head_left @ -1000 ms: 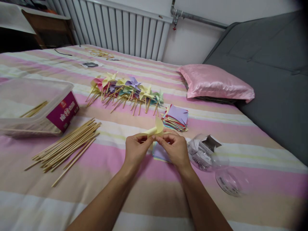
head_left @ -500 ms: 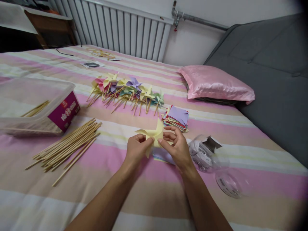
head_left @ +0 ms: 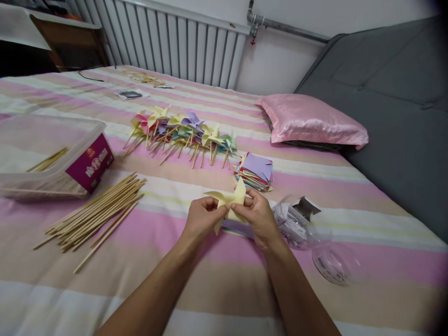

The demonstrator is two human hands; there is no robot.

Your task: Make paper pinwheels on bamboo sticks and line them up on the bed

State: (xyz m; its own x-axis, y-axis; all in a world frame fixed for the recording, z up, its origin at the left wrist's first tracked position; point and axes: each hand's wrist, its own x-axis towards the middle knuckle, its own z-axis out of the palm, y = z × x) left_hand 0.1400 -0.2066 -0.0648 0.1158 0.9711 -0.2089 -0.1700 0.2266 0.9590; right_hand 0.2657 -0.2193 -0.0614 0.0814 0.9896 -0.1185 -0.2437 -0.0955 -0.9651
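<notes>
A pale yellow paper pinwheel, without a stick, is held between both hands just above the bed. My left hand pinches it near the centre with thumb and fingers. My right hand grips its right side, thumb by the centre too. Two of its blades stick up and out past my fingers; whether a pin sits at the centre I cannot make out. Partly under my right hand lie some coloured paper sheets. Behind it rests a stack of cut paper squares, purple on top.
Finished pinwheels on sticks lie farther back. Wooden sticks are piled at left beside a clear plastic box. At right sit a clear container with small packs and a round clear lid. A pink pillow leans toward the grey headboard.
Both hands have shifted slightly right with the pinwheel. My right fingers, which were spread behind the paper, have curled in closer around it.
</notes>
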